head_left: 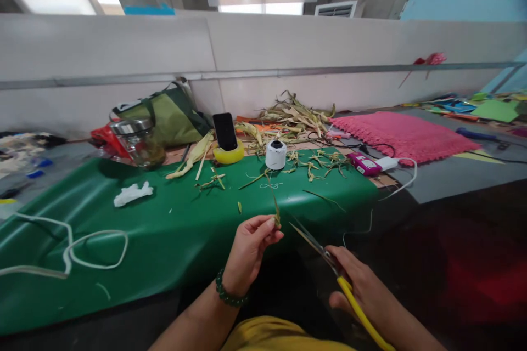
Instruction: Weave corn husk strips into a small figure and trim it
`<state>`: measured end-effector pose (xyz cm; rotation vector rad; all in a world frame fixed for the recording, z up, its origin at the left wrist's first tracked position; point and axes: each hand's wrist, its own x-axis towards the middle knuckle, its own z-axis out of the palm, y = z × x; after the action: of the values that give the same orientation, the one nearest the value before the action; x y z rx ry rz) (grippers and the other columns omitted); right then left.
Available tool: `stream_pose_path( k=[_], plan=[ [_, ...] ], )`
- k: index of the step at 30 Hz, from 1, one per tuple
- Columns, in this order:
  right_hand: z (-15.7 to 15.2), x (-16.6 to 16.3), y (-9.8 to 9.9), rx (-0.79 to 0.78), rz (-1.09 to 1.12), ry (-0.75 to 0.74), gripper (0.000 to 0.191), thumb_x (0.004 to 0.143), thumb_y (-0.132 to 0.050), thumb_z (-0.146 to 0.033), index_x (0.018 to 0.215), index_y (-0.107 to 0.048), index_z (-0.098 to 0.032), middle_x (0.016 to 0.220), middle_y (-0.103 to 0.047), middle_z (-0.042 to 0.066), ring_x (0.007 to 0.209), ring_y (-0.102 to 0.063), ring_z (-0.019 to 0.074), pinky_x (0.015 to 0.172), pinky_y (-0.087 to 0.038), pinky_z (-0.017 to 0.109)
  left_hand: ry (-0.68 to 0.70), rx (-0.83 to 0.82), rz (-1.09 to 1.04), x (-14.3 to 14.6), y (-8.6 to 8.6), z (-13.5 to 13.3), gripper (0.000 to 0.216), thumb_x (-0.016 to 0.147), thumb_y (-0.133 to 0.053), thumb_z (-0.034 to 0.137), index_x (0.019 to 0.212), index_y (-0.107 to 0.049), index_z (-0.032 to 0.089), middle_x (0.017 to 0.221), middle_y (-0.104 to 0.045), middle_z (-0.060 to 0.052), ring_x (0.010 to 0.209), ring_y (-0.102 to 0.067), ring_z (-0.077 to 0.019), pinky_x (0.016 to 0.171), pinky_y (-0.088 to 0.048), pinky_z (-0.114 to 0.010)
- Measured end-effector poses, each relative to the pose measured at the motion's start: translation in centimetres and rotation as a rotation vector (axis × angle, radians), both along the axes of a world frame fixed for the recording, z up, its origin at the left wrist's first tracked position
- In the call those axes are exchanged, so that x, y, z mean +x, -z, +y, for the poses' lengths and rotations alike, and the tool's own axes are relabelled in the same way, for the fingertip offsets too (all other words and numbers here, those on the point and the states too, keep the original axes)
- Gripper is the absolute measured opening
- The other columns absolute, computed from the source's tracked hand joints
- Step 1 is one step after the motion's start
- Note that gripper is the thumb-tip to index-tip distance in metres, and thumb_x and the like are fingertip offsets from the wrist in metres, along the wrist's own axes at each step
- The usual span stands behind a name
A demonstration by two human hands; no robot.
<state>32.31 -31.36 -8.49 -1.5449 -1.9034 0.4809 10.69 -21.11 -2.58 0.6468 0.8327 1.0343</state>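
Observation:
My left hand (257, 238) pinches a small knotted piece of dried husk (277, 218), with a thin strip standing up from it. A beaded bracelet circles that wrist. In my right hand (358, 279) is a pair of scissors (319, 249) with yellow handles; the blades are slightly parted and point toward the husk piece, apart from it. Beyond the hands, a spool of white thread (275, 154) stands on the green mat (197, 219). Several small knotted husk pieces (312, 169) lie to its right, and a few loose strips lie nearer me.
Behind the mat lies a heap of dry husks (294, 112). A phone (225, 131) leans in a yellow tape roll (229, 153). Left are a glass jar (142, 145), a green bag (168, 115), crumpled tissue (133, 194) and a white cord (68, 252). Right are a magenta device (364, 164) and pink cloth (403, 134).

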Motion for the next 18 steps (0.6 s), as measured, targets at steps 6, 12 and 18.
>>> stream_pose_path(
  k=[6, 12, 18],
  plan=[
    [0.5, -1.2, 0.2, 0.237, -0.220, 0.015, 0.074, 0.075, -0.054, -0.073, 0.118, -0.060, -0.013, 0.095, -0.070, 0.018, 0.080, -0.072, 0.0293, 0.063, -0.060, 0.036, -0.001, 0.105, 0.087, 0.1, 0.8, -0.2, 0.031, 0.050, -0.089, 0.034, 0.067, -0.076, 0.013, 0.063, -0.071, -0.004, 0.054, -0.064, -0.0111, 0.058, -0.055, -0.021],
    [0.6, -1.4, -0.2, 0.309, -0.353, 0.051, 0.065, 0.080, -0.054, -0.067, 0.119, -0.060, -0.015, 0.085, -0.070, 0.014, 0.065, -0.070, 0.0235, 0.053, -0.056, 0.030, 0.019, 0.166, 0.116, 0.1, 1.0, -0.3, 0.026, 0.054, -0.087, 0.035, 0.067, -0.077, 0.014, 0.068, -0.073, -0.005, 0.056, -0.065, -0.0121, 0.059, -0.056, -0.022],
    [0.6, -1.2, -0.2, 0.283, -0.327, 0.065, 0.054, 0.081, -0.062, -0.059, 0.116, -0.063, -0.018, 0.082, -0.072, 0.011, 0.064, -0.069, 0.0218, 0.056, -0.056, 0.029, 0.015, 0.176, 0.154, 0.0, 0.9, -0.4, 0.025, 0.055, -0.086, 0.033, 0.067, -0.077, 0.014, 0.066, -0.072, -0.005, 0.055, -0.065, -0.0136, 0.057, -0.054, -0.023]
  ],
)
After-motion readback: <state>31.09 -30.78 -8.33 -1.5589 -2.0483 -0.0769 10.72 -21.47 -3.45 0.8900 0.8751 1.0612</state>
